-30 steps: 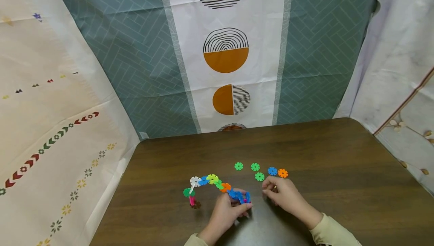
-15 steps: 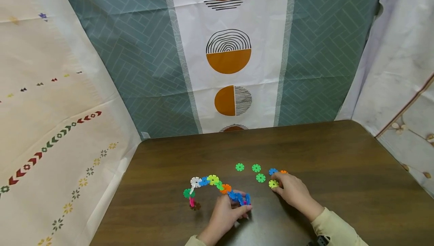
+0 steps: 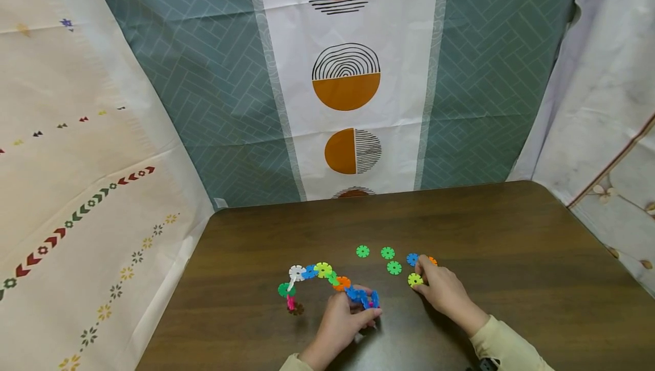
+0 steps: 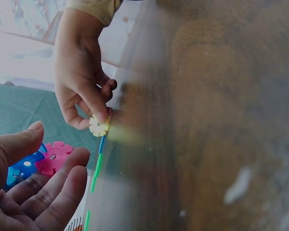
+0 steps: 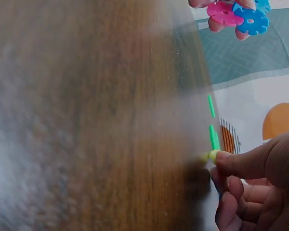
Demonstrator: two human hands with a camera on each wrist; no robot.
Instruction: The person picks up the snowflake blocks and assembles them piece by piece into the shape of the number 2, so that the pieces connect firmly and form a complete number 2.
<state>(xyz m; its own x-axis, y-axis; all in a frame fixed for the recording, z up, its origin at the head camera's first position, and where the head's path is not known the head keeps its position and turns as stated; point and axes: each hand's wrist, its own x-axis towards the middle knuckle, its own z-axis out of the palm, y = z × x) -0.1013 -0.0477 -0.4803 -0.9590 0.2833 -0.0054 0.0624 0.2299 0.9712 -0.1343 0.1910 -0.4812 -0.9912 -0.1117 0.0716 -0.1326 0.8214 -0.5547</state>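
Note:
My left hand (image 3: 340, 314) grips one end of a chain of interlocking plastic discs (image 3: 323, 270). The chain curves leftward through blue, orange, green, yellow and white to a brown disc. In the left wrist view, a pink disc (image 4: 54, 158) and a blue disc (image 4: 26, 166) show between thumb and fingers. My right hand (image 3: 445, 288) pinches a loose yellow disc (image 3: 415, 280) at its edge, tilted up off the table, as the left wrist view shows. Just beyond those fingers lie a blue disc (image 3: 411, 259) and a partly hidden orange disc (image 3: 433, 260).
Three green discs lie flat on the wooden table (image 3: 245, 240): one disc farther left (image 3: 363, 251) and two close together, the nearer green disc (image 3: 394, 268) beside the yellow one. A patterned cloth (image 3: 353, 98) hangs behind the table's far edge.
My right hand has moved slightly right and away from me. The yellow disc, hidden before, now shows at its thumb. My left hand keeps its hold on the chain.

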